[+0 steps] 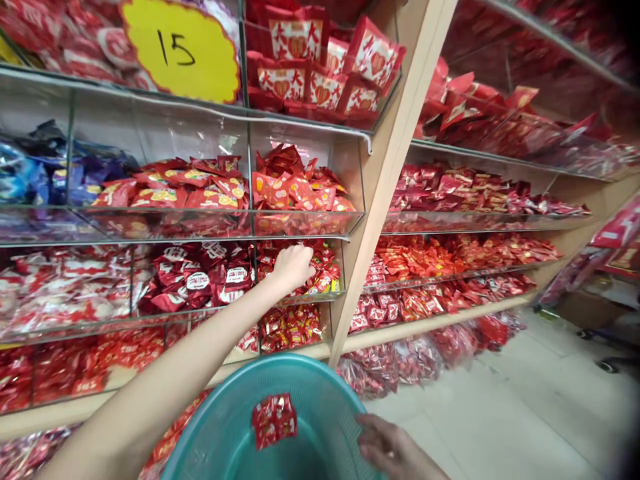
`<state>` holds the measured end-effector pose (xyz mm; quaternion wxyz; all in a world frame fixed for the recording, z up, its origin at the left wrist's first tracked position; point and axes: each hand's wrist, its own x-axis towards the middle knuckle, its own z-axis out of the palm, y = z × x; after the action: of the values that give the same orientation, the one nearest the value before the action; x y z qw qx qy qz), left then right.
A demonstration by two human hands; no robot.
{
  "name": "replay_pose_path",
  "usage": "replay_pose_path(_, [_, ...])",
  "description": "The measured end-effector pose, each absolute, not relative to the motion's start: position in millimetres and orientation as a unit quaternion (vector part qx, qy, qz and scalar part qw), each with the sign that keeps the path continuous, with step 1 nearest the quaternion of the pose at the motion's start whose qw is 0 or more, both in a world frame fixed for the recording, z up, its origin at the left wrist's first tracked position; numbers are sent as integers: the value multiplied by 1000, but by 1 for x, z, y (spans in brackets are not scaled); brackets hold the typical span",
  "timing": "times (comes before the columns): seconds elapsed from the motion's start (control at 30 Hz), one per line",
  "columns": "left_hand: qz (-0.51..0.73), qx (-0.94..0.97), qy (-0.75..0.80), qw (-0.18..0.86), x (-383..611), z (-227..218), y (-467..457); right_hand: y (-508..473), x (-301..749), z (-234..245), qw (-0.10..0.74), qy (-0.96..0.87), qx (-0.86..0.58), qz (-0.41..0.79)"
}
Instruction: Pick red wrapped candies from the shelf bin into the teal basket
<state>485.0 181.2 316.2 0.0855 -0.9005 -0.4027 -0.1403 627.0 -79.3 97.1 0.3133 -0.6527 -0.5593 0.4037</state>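
My left hand point(294, 267) reaches forward into the shelf, at a bin of small red wrapped candies point(327, 272). Its fingers are curled into a fist, and what they hold, if anything, is hidden from me. Below it is a teal plastic basket point(205, 413) with a perforated wall. A red candy packet point(275, 420) lies inside it. At the basket's right side, my right hand point(383, 443) grips the wall with bent fingers, slightly blurred.
Tiered shelves with clear dividers hold maroon packets point(197, 277), orange-printed red packets point(200, 187) and blue packets point(90, 173). A yellow sign point(183, 50) reads 15. A wooden upright point(390, 180) stands right of my left hand. Plastic bags point(415, 360) lie on the tiled floor point(475, 413).
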Motion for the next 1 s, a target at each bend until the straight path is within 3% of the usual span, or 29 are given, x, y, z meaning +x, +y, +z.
replay_pose_path(0.13, [-151, -901, -398, 83, 474, 319, 178, -38, 595, 100, 235, -635, -613, 408])
replay_pose_path(0.23, [-167, -906, -379, 88, 457, 319, 163, -5, 573, 84, 120, -672, -620, 386])
replay_pose_path(0.37, [-263, -920, -289, 25, 417, 284, 128, 22, 554, 59, 17, -714, -629, 307])
replay_pose_path(0.43, [-274, -920, -273, -64, 394, 242, 112, 28, 549, 53, 9, -720, -639, 270])
replay_pose_path(0.53, [-166, -903, -336, -209, 363, 158, 100, 36, 544, 53, 6, -710, -666, 228])
replay_pose_path(0.67, [-28, -874, -433, -219, 342, 67, 101, 49, 540, 56, 25, -717, -665, 208])
replay_pose_path(0.9, [31, -862, -453, -225, 343, 18, 103, 44, 546, 47, 41, -710, -666, 227])
replay_pose_path(1.0, [47, -859, -462, -216, 342, 7, 101, 23, 572, 59, 106, -704, -651, 264])
